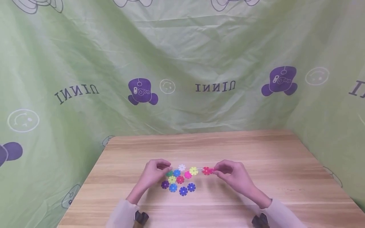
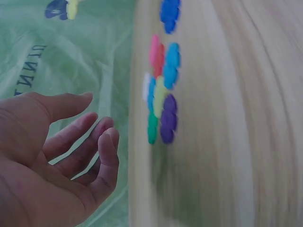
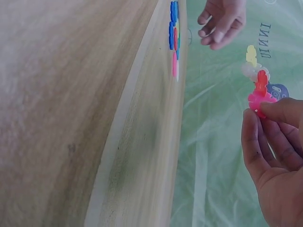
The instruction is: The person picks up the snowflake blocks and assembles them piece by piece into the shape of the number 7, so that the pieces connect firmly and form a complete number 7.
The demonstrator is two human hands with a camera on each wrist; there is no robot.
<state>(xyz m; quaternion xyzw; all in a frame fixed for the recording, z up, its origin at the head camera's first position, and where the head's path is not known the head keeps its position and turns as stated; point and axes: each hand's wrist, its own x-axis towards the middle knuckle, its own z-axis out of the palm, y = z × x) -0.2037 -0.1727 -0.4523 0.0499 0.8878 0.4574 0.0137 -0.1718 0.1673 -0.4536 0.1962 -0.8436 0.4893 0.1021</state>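
My right hand pinches the pink end disc of a short chain of notched, flower-shaped plastic discs between thumb and fingers. In the right wrist view a red disc, clear discs and a yellow disc follow along it, off the table. Across from that yellow end, my left hand hovers above the table, its fingers loosely bent and holding nothing. Loose discs lie below and between the hands, among them a purple disc, a green disc and a white disc.
Two dark blue discs lie at the near side of the loose group on the wooden table. A green printed cloth hangs behind the table and along both sides. Dark straps show at the wrists.
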